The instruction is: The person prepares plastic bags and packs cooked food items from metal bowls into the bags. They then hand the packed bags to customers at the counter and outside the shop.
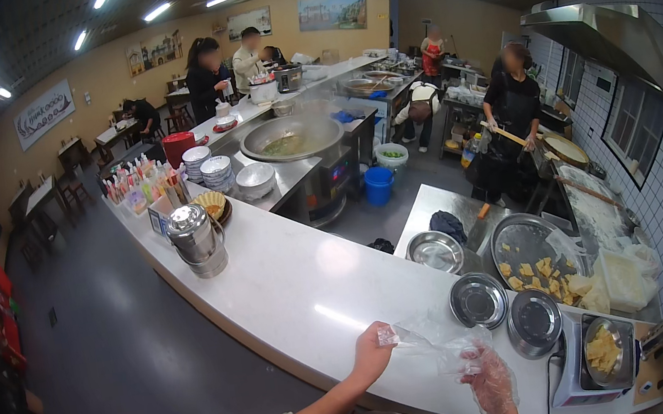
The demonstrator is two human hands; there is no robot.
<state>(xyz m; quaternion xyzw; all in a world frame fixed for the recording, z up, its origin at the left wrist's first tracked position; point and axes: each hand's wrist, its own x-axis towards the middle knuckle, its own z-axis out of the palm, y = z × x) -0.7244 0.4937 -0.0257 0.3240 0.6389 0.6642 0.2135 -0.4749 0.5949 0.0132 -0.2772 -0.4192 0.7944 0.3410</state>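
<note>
My bare left hand pinches one end of a thin clear plastic piece, possibly a disposable glove. My right hand wears a clear plastic glove and grips the other end. Stretched between both hands, the plastic is held above the white counter. Just beyond my right hand are round stainless steel dishes and a stack of similar dishes. Right of that hand, a weighing scale carries a metal bowl with yellow food pieces.
A large round metal tray with yellow chunks sits behind the dishes. A lidded steel pail and stacked bowls stand at left. Beyond them steams a wide pot. A co-worker holds a wooden rod by a floured board.
</note>
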